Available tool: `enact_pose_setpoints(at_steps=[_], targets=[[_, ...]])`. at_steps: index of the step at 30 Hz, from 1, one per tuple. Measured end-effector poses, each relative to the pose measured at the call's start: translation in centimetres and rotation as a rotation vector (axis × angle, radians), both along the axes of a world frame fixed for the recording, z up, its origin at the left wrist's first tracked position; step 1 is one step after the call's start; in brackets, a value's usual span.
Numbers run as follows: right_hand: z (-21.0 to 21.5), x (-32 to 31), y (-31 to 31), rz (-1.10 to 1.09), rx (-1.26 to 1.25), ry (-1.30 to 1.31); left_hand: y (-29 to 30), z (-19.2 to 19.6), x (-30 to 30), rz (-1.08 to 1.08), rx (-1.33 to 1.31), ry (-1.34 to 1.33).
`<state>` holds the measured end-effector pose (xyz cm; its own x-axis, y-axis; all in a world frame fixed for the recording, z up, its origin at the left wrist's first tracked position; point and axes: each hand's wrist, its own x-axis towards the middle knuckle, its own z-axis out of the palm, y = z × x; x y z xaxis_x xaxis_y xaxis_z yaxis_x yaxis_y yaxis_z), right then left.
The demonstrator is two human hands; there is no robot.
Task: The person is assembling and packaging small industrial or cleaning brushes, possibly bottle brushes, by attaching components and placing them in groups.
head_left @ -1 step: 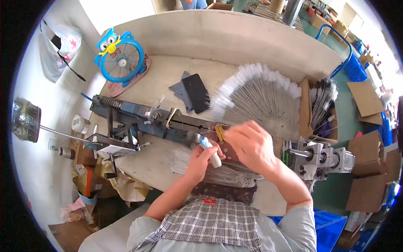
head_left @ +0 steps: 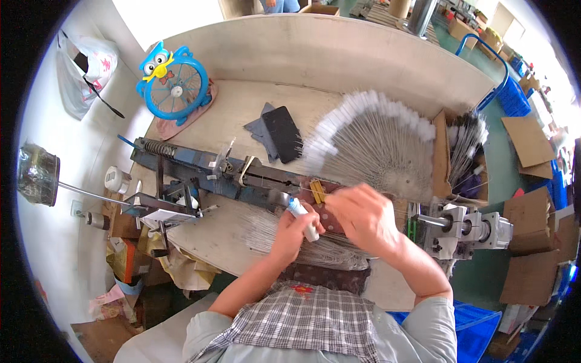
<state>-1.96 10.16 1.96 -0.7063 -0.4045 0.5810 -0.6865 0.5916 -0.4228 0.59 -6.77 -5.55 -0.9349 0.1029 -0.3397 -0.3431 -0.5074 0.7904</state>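
Note:
My left hand is wrapped round a small white bottle with a light blue end, tilted toward the far left. To its right, my right hand has its fingers drawn together just beside a yellow block. Whatever lies between those fingertips is too small or blurred to name. The yellow block sits at the right end of a long dark metal bench fixture, on a brown dotted cloth. Many thin wire-like stems lie in front of the fixture, partly under my hands.
Thin stems with white fluffy tips fan out at the back right, beside a cardboard box. A black flat device lies behind the fixture. A blue fan stands far left; a metal clamp-like machine is at right.
My right hand has come slightly nearer to me, its fingers lower than before. My left hand keeps the bottle, having shifted only a little.

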Motion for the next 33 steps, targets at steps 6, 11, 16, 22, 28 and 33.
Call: enact_pose_setpoints(at_steps=[6, 11, 16, 22, 28, 33], targets=[[-6.3, 0.2, -0.9, 0.050, -0.010, -0.197, -2.0, -0.8, -0.5, -0.284, -0.896, 0.292], [-7.8, -2.3, -1.4, -0.143, 0.056, -0.173, -4.8, -2.7, 0.0, -0.312, -1.021, 0.210], [-8.0, -3.0, -2.8, -0.165, 0.167, -0.286, -14.0, -4.6, 2.4, 0.388, -0.243, -0.173], [-6.8, -3.4, -2.9, -0.194, 0.220, -0.451, -19.6, -3.2, 3.2, 0.491, 0.072, -0.264], [-4.8, -2.5, -1.7, -0.152, 0.327, -0.759, -20.0, -4.3, 2.7, 0.494, 0.136, -0.291], [-3.5, 0.5, -0.6, 0.087, 0.314, -0.641, -19.5, -4.7, 2.7, 0.635, 0.239, -0.302]])
